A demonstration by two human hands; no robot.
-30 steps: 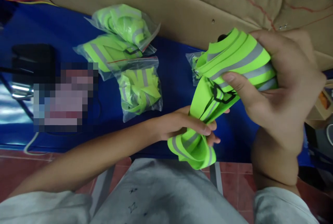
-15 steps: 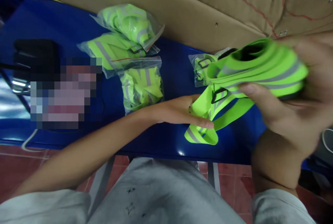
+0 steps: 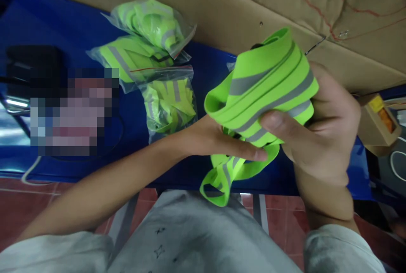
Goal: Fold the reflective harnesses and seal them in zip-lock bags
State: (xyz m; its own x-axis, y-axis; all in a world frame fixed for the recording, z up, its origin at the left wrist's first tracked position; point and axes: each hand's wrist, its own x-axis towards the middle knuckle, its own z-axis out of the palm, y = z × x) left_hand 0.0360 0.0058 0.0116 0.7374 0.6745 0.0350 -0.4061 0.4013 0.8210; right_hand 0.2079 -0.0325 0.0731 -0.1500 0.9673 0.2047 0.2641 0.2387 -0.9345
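My right hand (image 3: 320, 137) is closed around a thick folded bundle of neon-green reflective strap (image 3: 269, 91) with grey stripes, its thumb pressed on the near side. Below the bundle, my left hand (image 3: 225, 140) grips the strap, thumb on top and fingers mostly hidden beneath. A loose loop of the strap (image 3: 218, 184) hangs down toward my lap. Left of my hands lies a clear zip bag (image 3: 171, 104) holding similar green strap. Two more such bags, an upper bag (image 3: 152, 23) and a lower bag (image 3: 127, 57), overlap behind it.
A blue table (image 3: 133, 154) is under everything, with a brown cardboard wall (image 3: 228, 15) along its back. At the left are a black object (image 3: 34, 70) and a blurred-out patch. A small cardboard box (image 3: 377, 125) stands at the right. Another bag is mostly hidden behind the bundle.
My right hand has brought the strap bundle left and closer over my left hand, tilting it. The loose loop now hangs lower. The cardboard box at the right has come into view.
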